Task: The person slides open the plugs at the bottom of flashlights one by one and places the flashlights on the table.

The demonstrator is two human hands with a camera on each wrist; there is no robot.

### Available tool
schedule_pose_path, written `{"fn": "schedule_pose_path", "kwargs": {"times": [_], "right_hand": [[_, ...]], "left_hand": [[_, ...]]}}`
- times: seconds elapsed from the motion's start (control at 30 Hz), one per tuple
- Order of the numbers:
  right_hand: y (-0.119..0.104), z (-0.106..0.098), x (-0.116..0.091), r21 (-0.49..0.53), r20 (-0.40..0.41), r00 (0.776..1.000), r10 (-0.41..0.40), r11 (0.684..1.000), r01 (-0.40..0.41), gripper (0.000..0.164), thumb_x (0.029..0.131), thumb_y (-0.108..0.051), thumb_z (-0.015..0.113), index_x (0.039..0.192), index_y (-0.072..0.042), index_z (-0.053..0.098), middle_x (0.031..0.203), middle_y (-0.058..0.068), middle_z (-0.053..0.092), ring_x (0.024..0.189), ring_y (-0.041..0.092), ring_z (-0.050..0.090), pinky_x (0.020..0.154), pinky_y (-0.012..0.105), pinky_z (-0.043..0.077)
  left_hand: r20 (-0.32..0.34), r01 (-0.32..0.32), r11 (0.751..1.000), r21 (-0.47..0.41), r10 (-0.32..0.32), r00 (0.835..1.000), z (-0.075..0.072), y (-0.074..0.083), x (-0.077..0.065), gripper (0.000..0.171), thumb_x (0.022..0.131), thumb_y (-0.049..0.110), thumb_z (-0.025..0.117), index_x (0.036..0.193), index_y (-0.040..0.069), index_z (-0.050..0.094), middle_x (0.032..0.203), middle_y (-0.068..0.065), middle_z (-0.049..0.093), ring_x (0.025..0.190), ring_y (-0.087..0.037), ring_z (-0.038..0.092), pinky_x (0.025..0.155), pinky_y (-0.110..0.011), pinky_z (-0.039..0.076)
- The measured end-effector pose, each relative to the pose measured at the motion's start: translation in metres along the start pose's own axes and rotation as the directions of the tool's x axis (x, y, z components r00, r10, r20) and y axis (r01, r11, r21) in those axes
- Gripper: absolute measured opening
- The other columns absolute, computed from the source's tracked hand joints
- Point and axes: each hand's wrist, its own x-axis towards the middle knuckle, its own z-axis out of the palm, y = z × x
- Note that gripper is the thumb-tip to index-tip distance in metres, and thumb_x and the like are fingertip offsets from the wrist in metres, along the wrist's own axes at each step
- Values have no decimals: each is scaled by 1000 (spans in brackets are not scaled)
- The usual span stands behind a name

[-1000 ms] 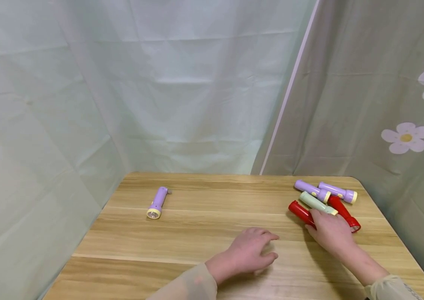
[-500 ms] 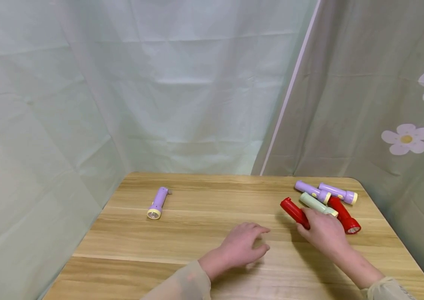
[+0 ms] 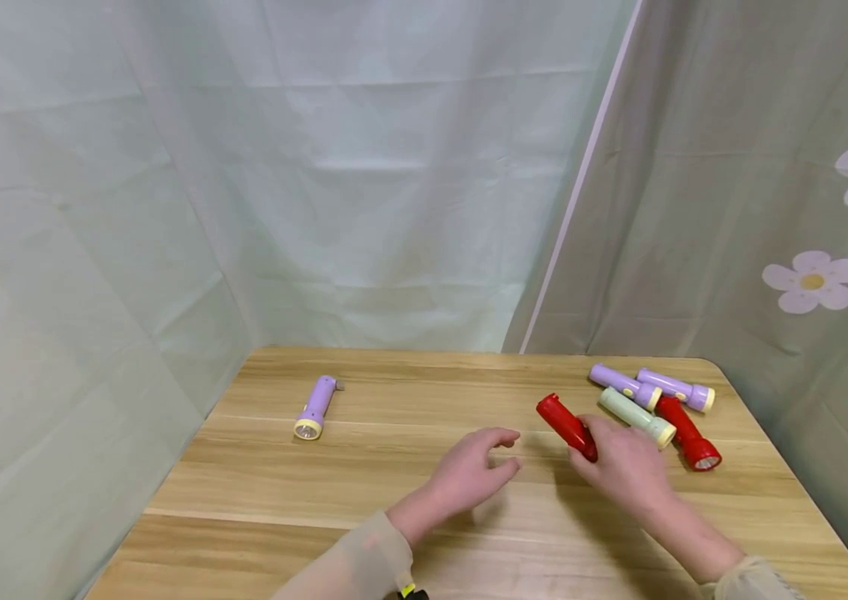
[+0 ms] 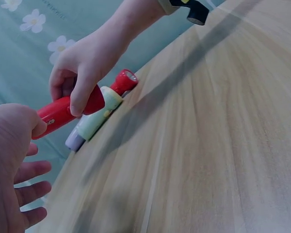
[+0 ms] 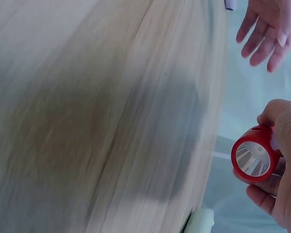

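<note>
My right hand (image 3: pixel 625 463) grips a red flashlight (image 3: pixel 565 423) around its head end and holds it above the table. In the right wrist view the lens (image 5: pixel 253 159) of that flashlight faces the camera, with fingers curled about the body. To its left my left hand (image 3: pixel 463 473) hovers over the wood with relaxed, spread fingers and holds nothing. Beside the right hand lie a pale green flashlight (image 3: pixel 636 415) and a second red flashlight (image 3: pixel 688 435). Two purple flashlights (image 3: pixel 675 389) lie just behind them.
Another purple flashlight (image 3: pixel 316 408) lies alone at the table's left side, lens toward me. The wooden table (image 3: pixel 424 392) ends at hanging curtains (image 3: pixel 394 208) behind and on both sides. A dark wrist camera (image 4: pixel 198 12) shows on the right wrist.
The red flashlight has come up and left, away from the other flashlights, in my right hand. My left hand has shifted left and slightly away from me.
</note>
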Motion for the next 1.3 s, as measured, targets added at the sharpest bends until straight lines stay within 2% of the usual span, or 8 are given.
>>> {"fn": "schedule_pose_path", "kwargs": {"times": [0.3, 0.53, 0.73, 0.97, 1.13, 1.3], "right_hand": [[-18, 9, 0, 44, 13, 999, 34, 998, -34, 45, 81, -31, 80, 117, -8, 66, 65, -8, 51, 57, 15, 46, 53, 34, 37], [-32, 17, 3, 80, 14, 999, 50, 995, -51, 49, 82, -31, 81, 121, -6, 64, 71, -3, 60, 58, 16, 50, 54, 35, 41], [-47, 21, 7, 99, -2, 999, 43, 994, -43, 51, 84, -31, 82, 123, -4, 62, 80, 4, 67, 62, 19, 55, 61, 42, 46], [-60, 26, 12, 114, -3, 1000, 21, 993, -20, 51, 87, -32, 81, 128, -7, 63, 90, 3, 71, 68, 17, 58, 72, 44, 48], [-66, 29, 13, 124, -31, 999, 9, 992, -6, 50, 87, -34, 81, 126, -10, 63, 90, 1, 70, 70, 17, 59, 78, 49, 51], [-70, 30, 16, 126, -38, 999, 15, 992, -10, 49, 86, -35, 82, 124, -12, 62, 86, -2, 68, 68, 18, 58, 77, 50, 52]], "left_hand": [[-65, 63, 994, -93, -70, 995, -9, -10, -3, 44, 100, 39, 63, 138, 18, 62, 127, 5, 67, 120, -19, 61, 101, -46, 49], [-131, 68, 987, -144, -87, 988, -19, -20, -6, 44, 100, 37, 65, 139, 18, 61, 125, 4, 68, 120, -19, 60, 102, -47, 47], [-168, 78, 985, -157, -104, 980, -25, -25, -8, 45, 100, 35, 65, 142, 21, 58, 125, 7, 67, 120, -18, 60, 100, -47, 49], [-194, 70, 981, -183, -106, 975, -27, -24, -6, 53, 100, 43, 63, 149, 24, 51, 125, 8, 67, 120, -17, 60, 103, -51, 47], [-218, 60, 977, -205, -105, 970, -26, -20, -1, 58, 99, 39, 66, 151, 20, 48, 126, 4, 67, 119, -19, 61, 104, -53, 45], [-238, 53, 970, -237, -111, 965, -24, -17, 3, 59, 99, 36, 68, 151, 21, 45, 128, 2, 66, 119, -21, 60, 103, -51, 46]]}}
